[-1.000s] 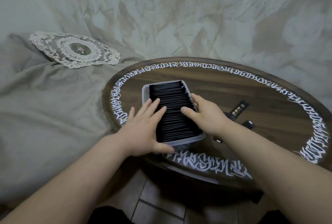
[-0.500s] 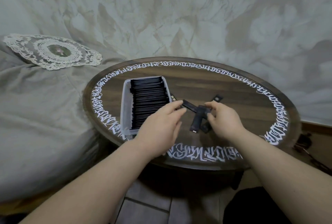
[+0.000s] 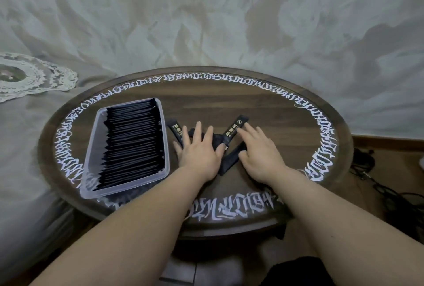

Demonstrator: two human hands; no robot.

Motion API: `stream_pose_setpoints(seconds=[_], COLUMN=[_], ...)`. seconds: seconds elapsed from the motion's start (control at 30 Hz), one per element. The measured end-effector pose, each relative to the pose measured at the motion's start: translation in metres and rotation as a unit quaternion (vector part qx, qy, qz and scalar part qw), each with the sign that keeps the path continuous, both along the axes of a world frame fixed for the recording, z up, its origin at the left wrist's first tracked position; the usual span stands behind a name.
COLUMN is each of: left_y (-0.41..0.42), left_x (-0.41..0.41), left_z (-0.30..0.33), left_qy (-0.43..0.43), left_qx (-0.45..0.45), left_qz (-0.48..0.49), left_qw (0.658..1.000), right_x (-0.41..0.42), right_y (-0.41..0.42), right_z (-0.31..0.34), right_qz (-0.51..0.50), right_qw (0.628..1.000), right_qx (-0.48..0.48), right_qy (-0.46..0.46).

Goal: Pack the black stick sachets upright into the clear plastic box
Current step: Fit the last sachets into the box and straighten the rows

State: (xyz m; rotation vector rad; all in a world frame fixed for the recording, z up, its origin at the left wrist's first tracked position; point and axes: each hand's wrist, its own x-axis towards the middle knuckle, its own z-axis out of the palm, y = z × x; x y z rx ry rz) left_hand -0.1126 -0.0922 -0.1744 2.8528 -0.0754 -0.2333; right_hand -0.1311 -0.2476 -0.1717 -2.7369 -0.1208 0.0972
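The clear plastic box (image 3: 93,190) stands on the left of the round table, filled with a dense row of black stick sachets (image 3: 133,143) on edge. Right of the box, several loose black sachets lie flat on the wood: one (image 3: 176,131) beside the box, one (image 3: 234,128) angled up to the right, one (image 3: 229,159) between my hands. My left hand (image 3: 199,152) lies flat with spread fingers over some of them. My right hand (image 3: 259,150) rests flat, fingers straight, touching the angled sachet and the one between my hands.
The dark wooden table (image 3: 275,111) has a white script band round its rim. A grey cloth with a lace doily (image 3: 25,74) lies to the left. Black cables (image 3: 376,184) lie on the floor at the right.
Both hands left the box and moved right to the loose sachets. From pinching sachets half a second ago, they now lie flat on them. The view has shifted right.
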Motion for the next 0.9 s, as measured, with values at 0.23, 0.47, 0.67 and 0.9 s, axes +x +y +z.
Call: stream_pose_setpoints(seconds=[0.23, 0.47, 0.67, 0.9], left_y=[0.003, 0.007, 0.014, 0.015], left_x=[0.013, -0.011, -0.046, -0.044], left_z=[-0.007, -0.008, -0.008, 0.002], left_qy=[-0.034, -0.116, -0.185, -0.021], left_qx=[0.028, -0.112, -0.101, -0.054], left_qz=[-0.062, -0.126, -0.051, -0.089], left_qw=[0.997, 0.979, 0.976, 0.994], right_x=[0.042, 0.007, -0.028, -0.04], right_y=[-0.018, -0.024, -0.032, -0.034], right_z=[0.006, 0.001, 0.008, 0.012], right_qz=[0.101, 0.106, 0.082, 0.11], right_qw=[0.991, 0.993, 0.994, 0.991], right_qx=[-0.077, -0.056, 0.045, -0.063], right_qy=[0.052, -0.024, -0.051, 0.043])
